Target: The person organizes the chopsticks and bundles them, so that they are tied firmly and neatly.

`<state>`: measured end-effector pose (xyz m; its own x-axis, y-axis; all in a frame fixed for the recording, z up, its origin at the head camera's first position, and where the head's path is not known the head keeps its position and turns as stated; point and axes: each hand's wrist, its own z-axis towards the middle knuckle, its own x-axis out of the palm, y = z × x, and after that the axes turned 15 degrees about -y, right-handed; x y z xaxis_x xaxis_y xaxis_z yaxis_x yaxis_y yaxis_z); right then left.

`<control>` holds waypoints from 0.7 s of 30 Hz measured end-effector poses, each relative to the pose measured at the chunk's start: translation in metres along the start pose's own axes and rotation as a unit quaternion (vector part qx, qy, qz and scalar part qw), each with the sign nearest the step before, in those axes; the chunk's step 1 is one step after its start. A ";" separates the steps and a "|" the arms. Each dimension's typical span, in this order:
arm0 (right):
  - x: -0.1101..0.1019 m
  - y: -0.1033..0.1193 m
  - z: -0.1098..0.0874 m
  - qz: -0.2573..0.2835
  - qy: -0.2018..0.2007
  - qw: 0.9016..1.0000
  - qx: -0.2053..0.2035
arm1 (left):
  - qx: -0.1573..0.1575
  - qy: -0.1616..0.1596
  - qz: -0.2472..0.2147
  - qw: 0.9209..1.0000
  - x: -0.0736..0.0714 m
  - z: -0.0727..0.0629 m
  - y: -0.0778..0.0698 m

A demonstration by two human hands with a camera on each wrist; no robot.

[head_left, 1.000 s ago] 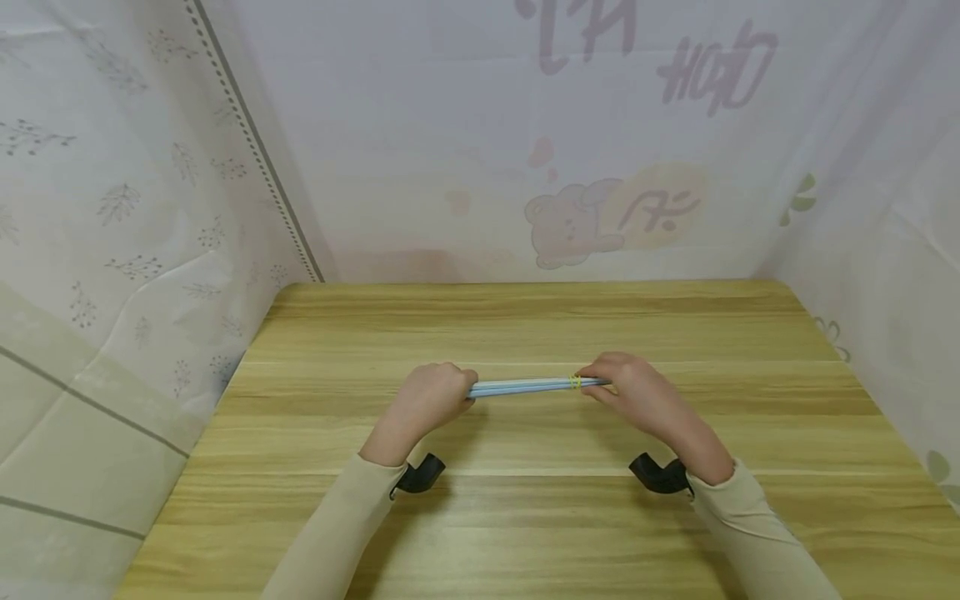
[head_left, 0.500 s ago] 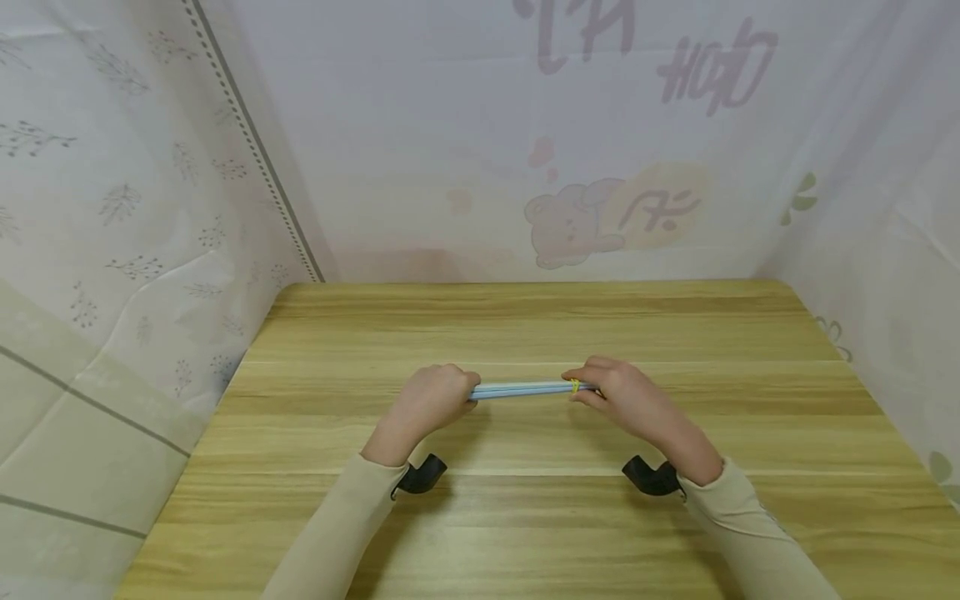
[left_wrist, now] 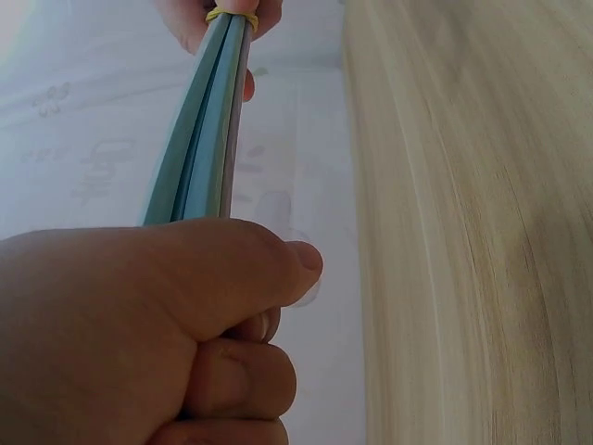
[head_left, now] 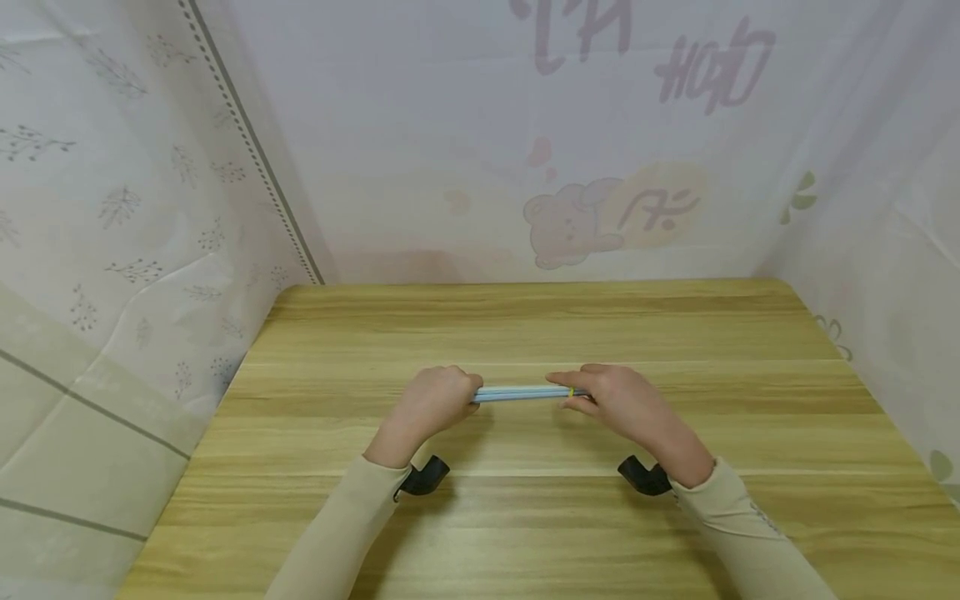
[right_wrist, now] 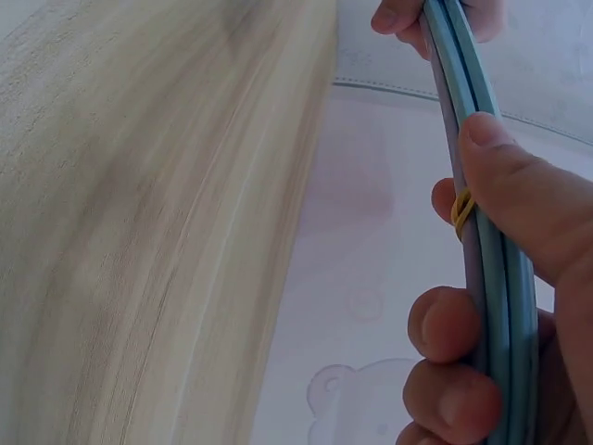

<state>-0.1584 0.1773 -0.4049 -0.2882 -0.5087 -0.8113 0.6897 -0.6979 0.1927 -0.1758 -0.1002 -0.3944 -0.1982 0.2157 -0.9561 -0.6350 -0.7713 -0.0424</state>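
A bundle of slim light-blue chopsticks (head_left: pixel 521 393), with a purple one at its side, is held level above the table between both hands. My left hand (head_left: pixel 435 404) grips one end in a fist, thumb across the sticks (left_wrist: pixel 199 139) in the left wrist view. My right hand (head_left: pixel 622 408) holds the other end, fingers curled round it and thumb lying along the sticks. A yellow rubber band (right_wrist: pixel 461 211) circles the bundle under the right thumb and a fingertip. Both ends of the bundle are hidden inside the hands in the head view.
A wood-grain table (head_left: pixel 525 533) lies under the hands. Printed cloth hangs behind it (head_left: pixel 420 167) and along both sides. A black curved wrist mount (head_left: pixel 425 475) sticks out below the left cuff, and a similar mount (head_left: pixel 643 477) below the right.
My right hand has slid leftward along the chopsticks, so its fingertips now reach past the rubber band. The band looks more compact. My left hand has barely moved.
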 end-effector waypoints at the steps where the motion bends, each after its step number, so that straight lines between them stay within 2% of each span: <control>1: 0.000 0.000 0.000 -0.007 -0.002 1.000 -0.006 | 0.000 0.000 0.000 1.000 0.000 0.000 0.000; 8: 0.000 0.002 0.000 -0.030 -0.003 0.999 -0.020 | 0.004 -0.002 0.003 1.000 0.001 -0.001 -0.001; 16: -0.006 -0.002 -0.002 0.011 0.041 0.997 0.059 | 0.005 -0.005 0.000 1.000 0.002 -0.002 0.001; 21: -0.012 -0.005 -0.003 0.011 0.054 0.996 0.077 | 0.004 -0.009 0.002 1.000 0.001 -0.003 0.003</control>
<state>-0.1564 0.1884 -0.3976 -0.1952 -0.4728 -0.8593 0.5830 -0.7605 0.2860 -0.1753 -0.1044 -0.3965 -0.2139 0.2224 -0.9512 -0.6406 -0.7671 -0.0353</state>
